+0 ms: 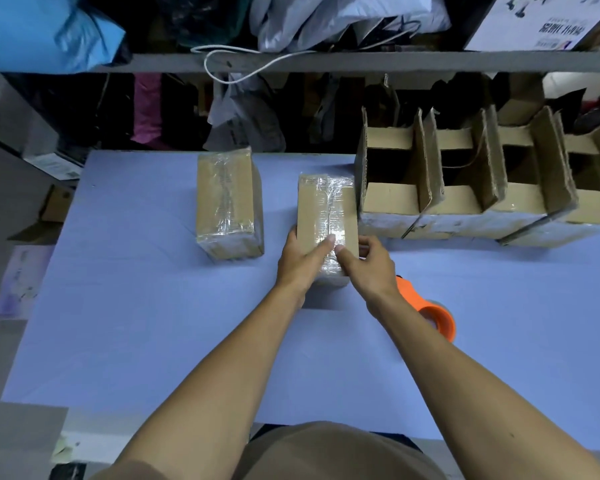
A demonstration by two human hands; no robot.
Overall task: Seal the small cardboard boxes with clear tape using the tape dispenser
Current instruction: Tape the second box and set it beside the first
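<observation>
Both hands meet on a small taped cardboard box (327, 223): the left hand (300, 261) wraps its near left corner, thumb laid along the tape seam, while the right hand (368, 263) pinches its near right edge. Under them lies the blue table (153, 323). Beyond the right hand stands a row of open boxes (482, 188). Left of the left hand sits another sealed box (226, 202). Just behind the right wrist lies the orange tape dispenser (426, 311).
</observation>
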